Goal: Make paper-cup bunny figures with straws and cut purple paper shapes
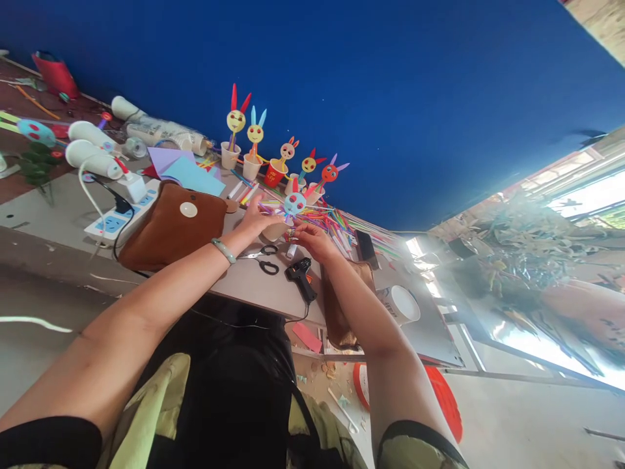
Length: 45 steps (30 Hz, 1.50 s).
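Note:
My left hand [258, 220] wraps round a paper cup [274, 230] that carries a blue bunny face on a stick [295, 202]. My right hand [312, 238] is closed at the cup's right side, fingertips pinched near its rim; what they pinch is too small to tell. A green bangle sits on my left wrist. Just below the hands lie black-handled scissors [264, 258] and a black glue gun [301, 273]. Behind the hands stands a row of several cups with bunny faces [280, 163].
A brown plush bag [172, 228] lies left of my hands, beside a white power strip [117, 218]. Coloured straws [331, 225] are heaped to the right. A white paper cup [401, 305] lies near the table's right end. Coloured paper sheets [185, 170] and white rolls [92, 159] sit at the back left.

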Motion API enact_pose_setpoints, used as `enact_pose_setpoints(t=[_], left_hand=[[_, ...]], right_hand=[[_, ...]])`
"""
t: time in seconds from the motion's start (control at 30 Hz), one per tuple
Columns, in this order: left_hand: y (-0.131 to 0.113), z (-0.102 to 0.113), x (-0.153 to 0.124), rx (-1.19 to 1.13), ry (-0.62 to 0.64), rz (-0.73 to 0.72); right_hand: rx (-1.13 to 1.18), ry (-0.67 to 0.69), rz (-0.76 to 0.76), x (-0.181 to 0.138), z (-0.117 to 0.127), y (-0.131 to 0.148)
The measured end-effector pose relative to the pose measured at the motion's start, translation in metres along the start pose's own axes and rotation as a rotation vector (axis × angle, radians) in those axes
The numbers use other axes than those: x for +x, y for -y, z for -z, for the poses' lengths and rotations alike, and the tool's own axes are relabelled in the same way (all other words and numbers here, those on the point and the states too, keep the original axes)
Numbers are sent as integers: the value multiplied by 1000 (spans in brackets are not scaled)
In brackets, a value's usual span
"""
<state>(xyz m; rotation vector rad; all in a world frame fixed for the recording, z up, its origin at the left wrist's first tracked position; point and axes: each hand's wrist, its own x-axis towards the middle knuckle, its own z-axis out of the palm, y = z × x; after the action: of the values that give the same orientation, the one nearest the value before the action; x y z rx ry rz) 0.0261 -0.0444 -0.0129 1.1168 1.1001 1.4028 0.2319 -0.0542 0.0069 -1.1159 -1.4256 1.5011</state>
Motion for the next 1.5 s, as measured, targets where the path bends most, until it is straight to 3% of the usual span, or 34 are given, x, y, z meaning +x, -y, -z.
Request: enact_pose_setpoints(t=[0.23,0.4,0.53,0.67,0.93,1.13,1.33,1.5], left_hand=[[12,16,11,277,-151,-330],[5,24,-1,593,-231,-529],[-15,16,-18,823,-98,-685],[-22,1,-17,949,92,-654],[-19,-3,3,1018,230,-559],[-22,-5,-2,1045,244,-583],[-24,-12,-7,1127,278,-543],[-25,-13,-13,1151,284,-562]], right_hand=[[16,51,29,3,-2,-2],[16,51,47,4,-2,-4],[33,78,73,3,-5,-1],[27,100,91,2,-7,3],[-22,124,79,2,-2,5],[-229,96,142,-1,6,18],[-528,-95,280,3,9,34],[-635,-136,244,10,8,38]])
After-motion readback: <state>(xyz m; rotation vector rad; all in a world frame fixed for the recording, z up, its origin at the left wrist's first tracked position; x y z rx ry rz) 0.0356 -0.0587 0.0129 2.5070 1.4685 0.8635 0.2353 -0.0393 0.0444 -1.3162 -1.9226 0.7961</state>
